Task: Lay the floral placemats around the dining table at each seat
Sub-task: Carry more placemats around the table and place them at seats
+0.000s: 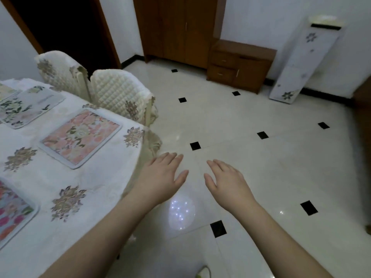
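A: What do you have on the feed?

B: I see both hands held out over the tiled floor [261, 157], just past the edge of the bench [104, 177]. The left hand [160, 177] is palm down with its fingers [170, 157] straight and released, grasping nothing. The right hand [226, 181] is the same: flat, fingers [218, 165] relaxed, holding nothing. The two hands are near each other but apart.

A: And the placemats?

B: They lie flat on the bench's white cloth with its brownish flower motifs. The pink placemat [80, 137] sits near the corner, in front of the nearer quilted chair [120, 93]. A pale green placemat [28, 107] lies farther back, in front of the second chair [58, 71]. At the left edge I catch part of a bright red and blue placemat [14, 209], cut off by the frame. Another sliver of mat shows at the far left, too little of it to describe.

A: Anything touching them?

B: No, both hands are well apart from every mat.

A: The room?

B: A wooden wardrobe [176, 29] and a low wooden cabinet [239, 65] stand against the far wall, with a white flowered panel [303, 63] leaning beside them. A ceiling light reflects on the floor between my forearms.
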{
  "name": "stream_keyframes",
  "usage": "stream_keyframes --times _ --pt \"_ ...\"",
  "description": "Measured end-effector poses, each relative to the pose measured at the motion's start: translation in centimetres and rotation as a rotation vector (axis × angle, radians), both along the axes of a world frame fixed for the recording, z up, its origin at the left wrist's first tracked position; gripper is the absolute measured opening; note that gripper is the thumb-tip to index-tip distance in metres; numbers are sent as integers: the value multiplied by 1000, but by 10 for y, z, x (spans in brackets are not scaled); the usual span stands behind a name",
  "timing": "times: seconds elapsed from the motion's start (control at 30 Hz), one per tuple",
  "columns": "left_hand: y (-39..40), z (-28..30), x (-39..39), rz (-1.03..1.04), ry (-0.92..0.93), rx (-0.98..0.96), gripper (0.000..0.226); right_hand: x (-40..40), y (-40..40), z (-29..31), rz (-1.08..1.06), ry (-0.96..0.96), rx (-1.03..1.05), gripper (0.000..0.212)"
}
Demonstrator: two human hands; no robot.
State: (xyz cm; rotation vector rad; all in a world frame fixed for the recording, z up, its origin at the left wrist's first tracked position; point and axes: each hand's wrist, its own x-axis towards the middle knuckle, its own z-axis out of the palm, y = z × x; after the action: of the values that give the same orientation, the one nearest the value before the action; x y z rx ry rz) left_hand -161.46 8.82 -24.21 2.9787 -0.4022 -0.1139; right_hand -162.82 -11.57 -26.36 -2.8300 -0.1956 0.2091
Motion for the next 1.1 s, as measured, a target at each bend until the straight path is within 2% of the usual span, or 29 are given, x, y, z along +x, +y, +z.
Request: stream_keyframes --times 0.2,0.47,0.7,1.1 --pt "-44 12 51 -48 -39 10 60 45 -49 13 -42 -38 14 53" --pt "-62 16 138 -51 -86 32 62 127 -59 21 -20 -83 -30 53" --pt "-42 19 231 -27 -157 56 69 227 -36 28 -29 -179 -199 54" --pt "9 28 386 24 -203 110 67 386 11 44 -40 -246 -229 55"
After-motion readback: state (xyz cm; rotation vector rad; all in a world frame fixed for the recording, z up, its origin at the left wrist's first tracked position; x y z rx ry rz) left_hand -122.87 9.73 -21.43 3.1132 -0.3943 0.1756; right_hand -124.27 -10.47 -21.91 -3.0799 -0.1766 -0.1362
